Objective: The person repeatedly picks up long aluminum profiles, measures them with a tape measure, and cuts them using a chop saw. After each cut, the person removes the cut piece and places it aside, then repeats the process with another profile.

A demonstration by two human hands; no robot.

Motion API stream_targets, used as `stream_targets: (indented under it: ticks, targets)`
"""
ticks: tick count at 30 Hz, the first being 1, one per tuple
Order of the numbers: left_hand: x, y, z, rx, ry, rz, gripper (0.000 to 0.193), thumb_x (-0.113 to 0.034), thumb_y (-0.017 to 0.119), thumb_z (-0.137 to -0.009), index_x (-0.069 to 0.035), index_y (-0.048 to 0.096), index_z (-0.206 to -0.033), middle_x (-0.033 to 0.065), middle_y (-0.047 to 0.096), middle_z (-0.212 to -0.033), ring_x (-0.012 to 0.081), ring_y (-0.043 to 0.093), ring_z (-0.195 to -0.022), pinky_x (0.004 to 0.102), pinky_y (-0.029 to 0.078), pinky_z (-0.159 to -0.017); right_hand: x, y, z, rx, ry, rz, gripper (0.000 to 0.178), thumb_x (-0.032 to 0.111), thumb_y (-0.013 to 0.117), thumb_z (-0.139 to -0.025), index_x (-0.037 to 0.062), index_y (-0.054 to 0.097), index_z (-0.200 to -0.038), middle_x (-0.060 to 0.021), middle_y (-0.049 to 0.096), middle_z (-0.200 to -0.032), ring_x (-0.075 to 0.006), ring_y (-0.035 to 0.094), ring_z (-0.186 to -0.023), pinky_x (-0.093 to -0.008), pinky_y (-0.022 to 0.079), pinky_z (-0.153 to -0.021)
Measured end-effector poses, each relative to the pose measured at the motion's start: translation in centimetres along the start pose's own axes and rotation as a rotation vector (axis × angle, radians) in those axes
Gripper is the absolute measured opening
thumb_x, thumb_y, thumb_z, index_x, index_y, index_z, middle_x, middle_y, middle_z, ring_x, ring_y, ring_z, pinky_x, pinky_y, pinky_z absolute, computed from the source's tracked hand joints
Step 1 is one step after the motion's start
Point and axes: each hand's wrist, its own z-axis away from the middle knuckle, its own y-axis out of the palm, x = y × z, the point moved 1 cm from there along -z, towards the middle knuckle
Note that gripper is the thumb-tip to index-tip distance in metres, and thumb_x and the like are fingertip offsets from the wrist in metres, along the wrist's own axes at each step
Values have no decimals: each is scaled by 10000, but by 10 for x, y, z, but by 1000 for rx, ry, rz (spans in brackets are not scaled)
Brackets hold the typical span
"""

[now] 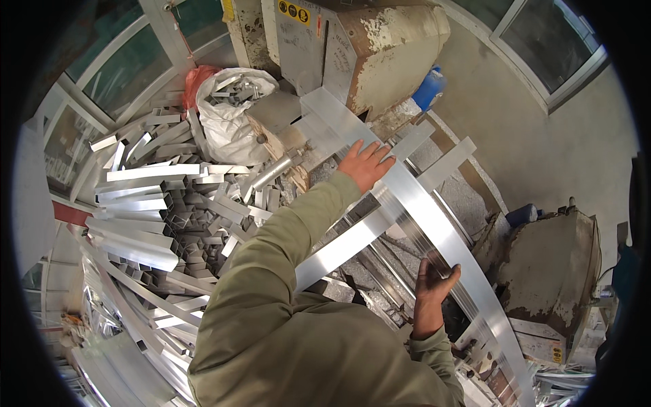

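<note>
A long silvery aluminium profile [424, 210] runs from the grey saw-like machine [322, 51] at the far middle to the lower right. My left hand [366, 165] lies flat on its top face near the far end, fingers spread. Against its near side, lower down, my right hand [434, 292] is turned palm up, with thumb and fingers apart; some fingertips are hard to make out beside the shiny metal. Flat metal bars [349, 247] cross beneath the profile. Left of my left hand, a metal cylinder [274, 169] is mounted by the machine.
Piled aluminium offcuts [196, 210] cover the left side. A white sack [230, 125] of scraps stands behind them, beside a red bag [198, 85]. A second worn machine housing [549, 261] stands at right. A blue container [428, 88] sits near the wall [576, 142].
</note>
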Motion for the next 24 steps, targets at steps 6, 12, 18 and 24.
stream_targets:
  ticks: [6, 12, 18, 24]
  targets:
    - [5, 2, 1, 8, -12, -35, 895, -195, 931, -793, -191, 552, -1603, 91, 499, -1717, 332, 437, -1604, 629, 301, -1313, -3, 4, 3, 45, 28, 31, 425, 560, 682, -1064, 149, 618, -1153, -135, 756, -1128, -341, 715, -1154, -509, 574, -1047]
    - [5, 2, 5, 22, -8, -53, 853, -204, 899, -819, -189, 560, -1601, 93, 515, -1706, 334, 458, -1590, 639, 319, -1301, -6, 2, 2, 1, 13, 13, 454, 588, 683, -1056, 137, 651, -1096, -135, 756, -1131, -328, 717, -1157, -504, 574, -1064]
    - [-2, 7, 0, -49, -24, -87, 558, -179, 667, -1001, -166, 611, -1556, 110, 561, -1670, 356, 491, -1562, 650, 325, -1291, -4, -1, -4, 0, -6, 27, 453, 594, 686, -1051, 144, 673, -1105, -126, 763, -1096, -318, 724, -1115, -519, 577, -1075]
    - [-4, -1, 5, -7, -13, -83, 519, -182, 622, -1035, -164, 618, -1553, 108, 559, -1670, 353, 483, -1564, 652, 321, -1293, -2, -4, -4, -7, 37, -98, 402, 538, 740, -1037, 155, 663, -1133, -106, 739, -1062, -324, 725, -1113, -477, 624, -1015]
